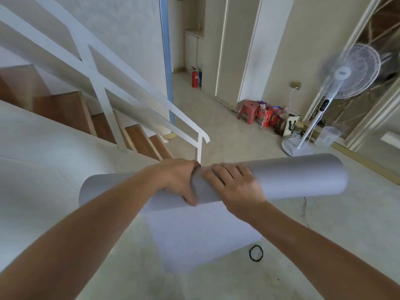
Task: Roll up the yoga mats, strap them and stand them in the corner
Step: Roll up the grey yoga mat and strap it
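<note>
hands (pixel 179 180) (pixel 236 187) grip mat (pixel 303 176); jug (pixel 328 136) beside fan (pixel 350 72)

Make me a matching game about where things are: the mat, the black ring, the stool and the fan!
1 mat
2 black ring
3 stool
4 fan

A on the floor near the mat's loose end
B by the wall, next to bags
C held by the left hand and right hand
D standing on its round base, far right

Pairs: 1-C, 2-A, 3-B, 4-D
</note>
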{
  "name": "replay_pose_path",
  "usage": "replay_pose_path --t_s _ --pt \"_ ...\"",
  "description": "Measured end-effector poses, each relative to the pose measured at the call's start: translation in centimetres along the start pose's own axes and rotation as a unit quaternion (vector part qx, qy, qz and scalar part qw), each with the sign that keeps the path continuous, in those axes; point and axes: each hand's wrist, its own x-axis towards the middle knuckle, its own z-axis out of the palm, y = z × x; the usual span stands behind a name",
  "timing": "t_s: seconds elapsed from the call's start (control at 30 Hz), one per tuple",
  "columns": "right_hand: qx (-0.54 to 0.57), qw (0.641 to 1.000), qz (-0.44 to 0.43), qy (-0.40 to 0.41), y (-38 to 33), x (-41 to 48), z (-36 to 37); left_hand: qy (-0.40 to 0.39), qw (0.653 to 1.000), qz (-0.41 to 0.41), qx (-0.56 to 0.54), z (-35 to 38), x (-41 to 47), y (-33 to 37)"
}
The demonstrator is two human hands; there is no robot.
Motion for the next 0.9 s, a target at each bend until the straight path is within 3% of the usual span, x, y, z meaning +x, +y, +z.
replay_pose_path --t_s 0.1,0.17,0.23,0.3,0.37,0.43,0.5,0.57,0.63,0.67,0.73,0.77,0.83,0.9 --pt "0.072 0.984 0.010 -0.163 0.8 1.3 -2.2 0.139 0.987 0.020 0.073 2.0 -0.8 -0.5" --pt "0.118 0.933 0.045 -0.336 3.0 3.4 -3.5 0.223 0.968 0.022 0.114 3.6 -1.2 -0.7" --pt "0.132 0.890 0.076 -0.430 5.2 5.3 -4.1 0.297 0.932 0.035 0.204 5.3 -1.1 -0.6" --pt "0.141 0.896 0.080 -0.413 5.5 5.9 -4.1 0.352 0.896 0.040 0.268 5.9 -1.2 -0.8" --pt "0.111 0.932 0.081 -0.335 4.5 4.8 -3.4 0.332 0.896 0.043 0.293 5.1 -1.8 -1.2" --pt "0.082 0.969 0.075 -0.219 2.8 2.8 -2.0 0.237 0.939 0.048 0.244 3.0 -3.0 -1.6" --pt "0.074 0.995 0.052 -0.043 1.4 1.2 -0.9 0.107 0.986 0.030 0.123 -0.3 -3.9 -1.5" --pt "0.045 0.995 0.053 0.070 0.6 0.8 -0.7 0.045 0.998 0.016 0.042 -2.1 -4.1 -1.2" --pt "0.043 0.997 0.054 0.016 0.2 1.2 -2.0 0.085 0.993 0.023 0.075 -1.6 -4.5 -1.2" --pt "0.065 0.994 0.045 -0.072 0.5 1.8 -3.0 0.124 0.985 0.027 0.114 -0.8 -4.6 -1.3" --pt "0.159 0.942 0.040 -0.292 2.1 3.7 -5.0 0.202 0.955 0.030 0.213 1.5 -4.7 -1.5" --pt "0.185 0.915 0.039 -0.356 2.9 5.0 -5.6 0.238 0.933 0.047 0.265 2.5 -4.6 -1.4" --pt "0.228 0.883 0.048 -0.408 3.9 7.1 -6.2 0.307 0.887 0.090 0.334 3.5 -4.4 -1.3" --pt "0.247 0.885 0.078 -0.386 3.2 7.8 -6.4 0.347 0.857 0.118 0.362 3.2 -4.7 -1.5"
